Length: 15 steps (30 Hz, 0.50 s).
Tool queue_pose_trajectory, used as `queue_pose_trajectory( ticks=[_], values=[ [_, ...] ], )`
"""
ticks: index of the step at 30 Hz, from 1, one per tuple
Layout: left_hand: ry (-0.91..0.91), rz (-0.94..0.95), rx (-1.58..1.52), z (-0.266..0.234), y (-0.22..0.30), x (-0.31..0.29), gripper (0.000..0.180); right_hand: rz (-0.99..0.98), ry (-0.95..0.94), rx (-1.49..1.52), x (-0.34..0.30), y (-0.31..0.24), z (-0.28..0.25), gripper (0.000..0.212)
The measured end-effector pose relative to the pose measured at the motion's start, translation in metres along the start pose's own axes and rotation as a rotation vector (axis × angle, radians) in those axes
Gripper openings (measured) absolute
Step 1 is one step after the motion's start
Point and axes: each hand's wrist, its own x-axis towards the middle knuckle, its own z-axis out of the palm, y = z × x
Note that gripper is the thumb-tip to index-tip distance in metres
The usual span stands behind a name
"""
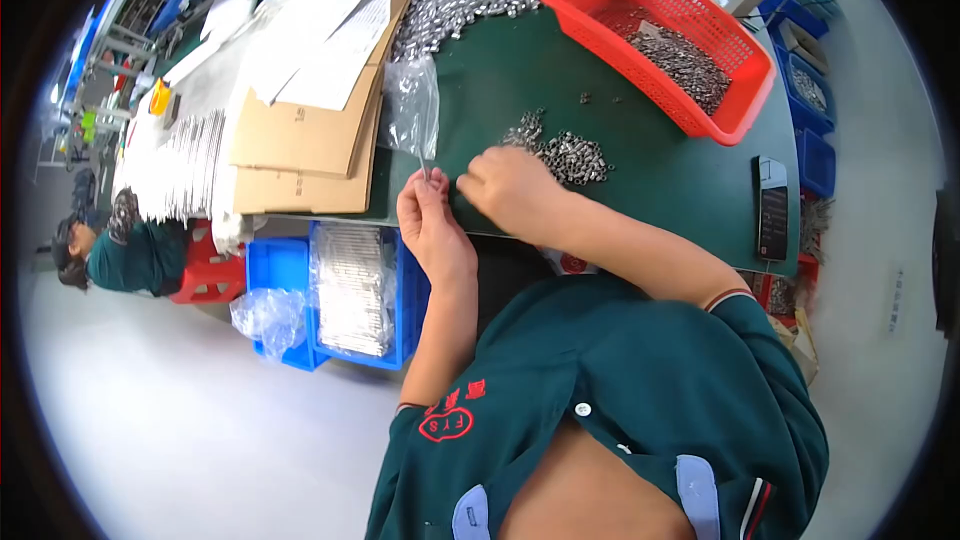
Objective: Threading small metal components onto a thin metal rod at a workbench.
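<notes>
One thin metal piece [424,170] sits pinched between the fingers of the left hand [433,220], near the close edge of the green tabletop [480,80] and beside a clear plastic bag [411,105]. The right hand [515,190] curls its fingers beside a pile of small metal parts [576,158]; whether they grip anything, I cannot tell.

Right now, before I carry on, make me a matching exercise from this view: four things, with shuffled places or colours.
1. Perforated basket
2. Handheld device
3. Cardboard
4. Right hand

A. Beneath white papers
B. At the loose pile of small metal pieces
C. Red
D. Near the green table's right edge

Pairs: 1-C, 2-D, 3-A, 4-B
</notes>
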Motion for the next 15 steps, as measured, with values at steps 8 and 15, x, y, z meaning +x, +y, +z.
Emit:
queue_pose_trajectory(
  ticks=[8,15],
  values=[
    [-0.047,-0.008,0.02,-0.007,0.003,0.001,0.015,0.037,0.07,0.008,-0.009,-0.013,0.012,0.01],
    [-0.213,-0.016,0.216,-0.004,0.01,-0.013,0.01,0.47,0.101,0.567,-0.046,-0.008,-0.037,0.011]
  ],
)
